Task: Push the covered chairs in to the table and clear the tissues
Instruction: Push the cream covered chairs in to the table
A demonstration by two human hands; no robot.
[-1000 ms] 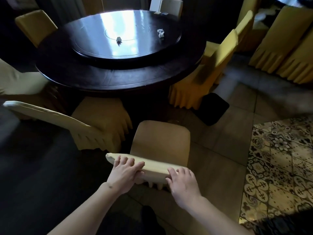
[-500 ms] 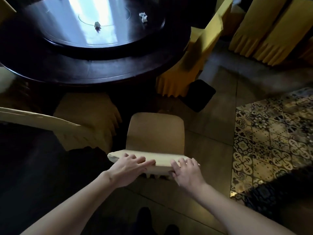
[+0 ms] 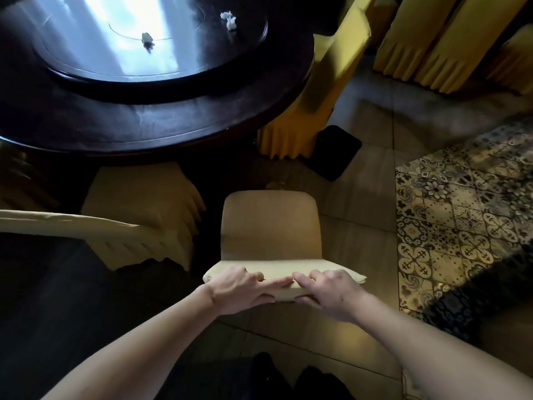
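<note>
Head view: both hands, left hand (image 3: 240, 287) and right hand (image 3: 328, 288), curl over the top of the backrest of the beige cloth-covered chair (image 3: 271, 226), which stands short of the round dark wooden table (image 3: 178, 125), not yet tucked in. Bare tiled floor lies between its seat and the table's edge. Crumpled white tissues (image 3: 229, 20) lie uncollected on the table's glass turntable (image 3: 86, 33).
</note>
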